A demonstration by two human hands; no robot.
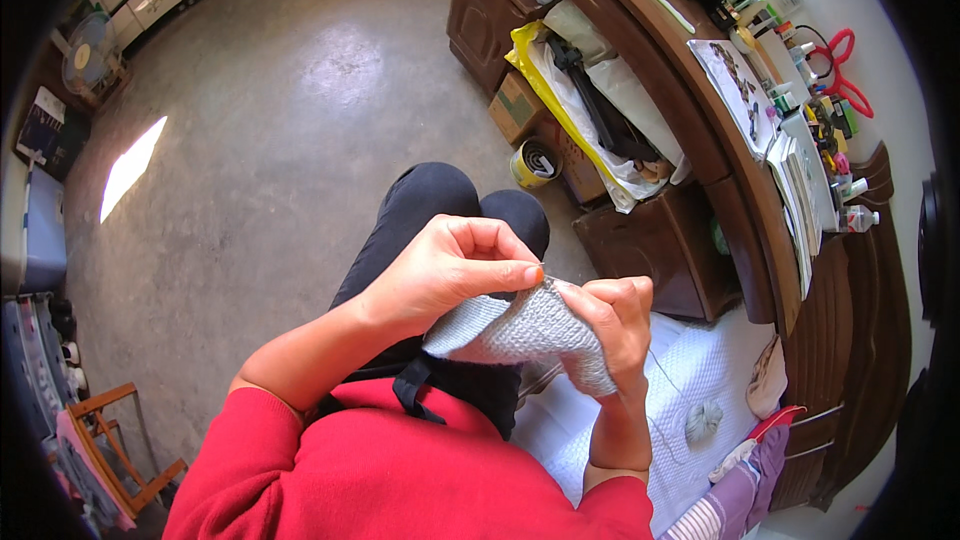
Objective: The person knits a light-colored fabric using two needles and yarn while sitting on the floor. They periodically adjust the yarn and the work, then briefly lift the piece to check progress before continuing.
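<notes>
A piece of light grey knitting (525, 330) hangs between my hands above my lap. My left hand (469, 259) pinches the thin tip of a needle at the knitting's top edge, thumb against forefinger. With curled fingers my right hand (615, 315) grips the right part of the same edge. Most of the needle is hidden by the fingers and the fabric. Grey yarn runs from near my right wrist down over the white bedcover, where a ball of grey yarn (703, 422) lies.
A white quilted bedcover (667, 367) lies to my right, with folded purple cloth (739, 487) on it. Ahead on the right stands a dark wooden desk (697, 112) with papers and bottles; a yellow tin (535, 163) is beneath it. A wooden folding frame (124, 450) stands at lower left.
</notes>
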